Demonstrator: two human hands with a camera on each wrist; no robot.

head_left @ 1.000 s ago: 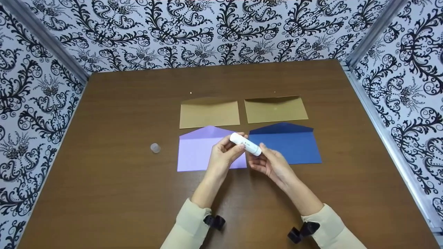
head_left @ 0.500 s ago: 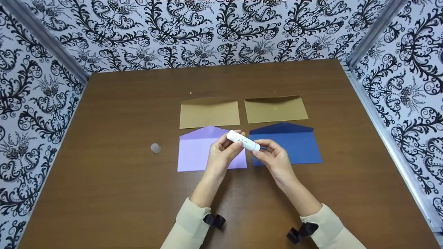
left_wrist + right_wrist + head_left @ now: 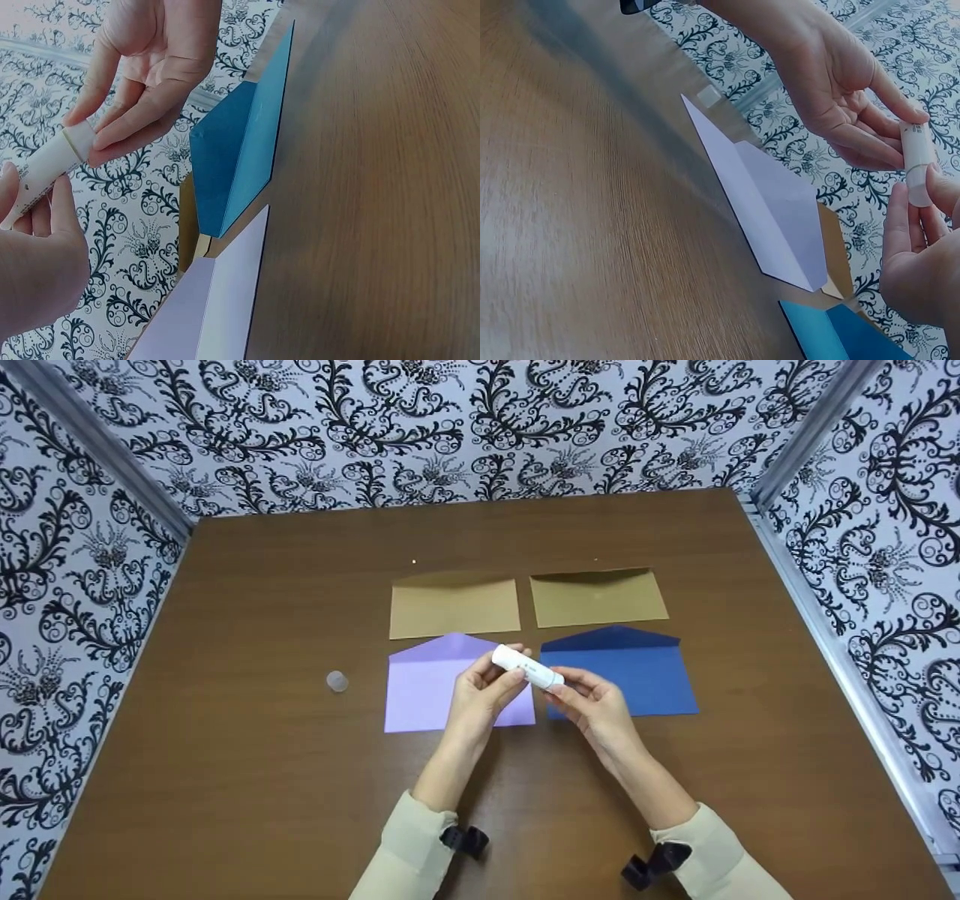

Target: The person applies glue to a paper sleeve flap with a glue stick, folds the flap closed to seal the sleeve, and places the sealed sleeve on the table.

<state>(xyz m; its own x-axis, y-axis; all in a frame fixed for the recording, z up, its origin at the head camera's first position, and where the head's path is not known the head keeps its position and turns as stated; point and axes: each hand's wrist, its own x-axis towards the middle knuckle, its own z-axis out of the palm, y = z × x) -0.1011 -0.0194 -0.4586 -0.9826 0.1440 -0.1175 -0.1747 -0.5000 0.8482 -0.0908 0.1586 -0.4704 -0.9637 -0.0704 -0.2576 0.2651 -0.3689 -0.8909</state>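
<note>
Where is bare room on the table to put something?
Bare table lies left of the cap and right of the blue envelope. The middle is crowded: that envelope, the purple envelope and two tan envelopes lie close together, and the left hand and right hand hold a white tube above.

I hold one white tube [image 3: 529,667], a slim, straight cylinder with small dark print on its side, too fine for me to read. It is raised clear of the surface [image 3: 285,780], slanting from 10 o'clock to 4 o'clock as I look down. My left fingers [image 3: 481,664] pinch its body toward the 10 o'clock end; my right fingers [image 3: 586,676] pinch the 4 o'clock end, and a thin line rings it near there.
</note>
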